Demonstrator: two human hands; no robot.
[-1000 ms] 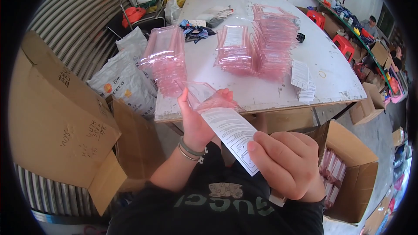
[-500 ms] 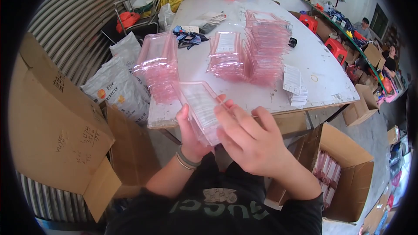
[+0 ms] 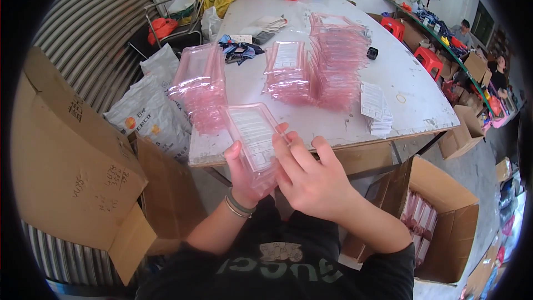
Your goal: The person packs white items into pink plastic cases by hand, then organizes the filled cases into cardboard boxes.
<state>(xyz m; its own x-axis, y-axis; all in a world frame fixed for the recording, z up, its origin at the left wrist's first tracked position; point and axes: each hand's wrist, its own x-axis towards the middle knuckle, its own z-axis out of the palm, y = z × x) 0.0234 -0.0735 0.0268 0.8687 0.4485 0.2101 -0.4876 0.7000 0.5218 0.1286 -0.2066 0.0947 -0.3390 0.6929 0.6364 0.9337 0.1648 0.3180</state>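
Note:
A clear pink-edged plastic tray (image 3: 252,133) with a printed card inside is held in front of my body, near the table's front edge. My left hand (image 3: 244,175) is wrapped round its left side and underside. The fingers of my right hand (image 3: 308,175) press against its right edge. Beyond it, on the white table (image 3: 411,111), stand a left stack of pink trays (image 3: 200,78), a middle stack (image 3: 287,72) and a taller right stack (image 3: 338,61). A pile of printed cards (image 3: 376,105) lies right of them.
An open carton (image 3: 449,233) with packed pink trays is at lower right. Large cartons (image 3: 72,161) and white sacks (image 3: 152,111) stand at left. Dark blue cloth (image 3: 240,50) lies behind the stacks. Two people sit by the green shelf (image 3: 466,69) at far right.
The held tray now faces me more flatly, showing more of its card. My right hand has shifted slightly left and down along the tray's edge.

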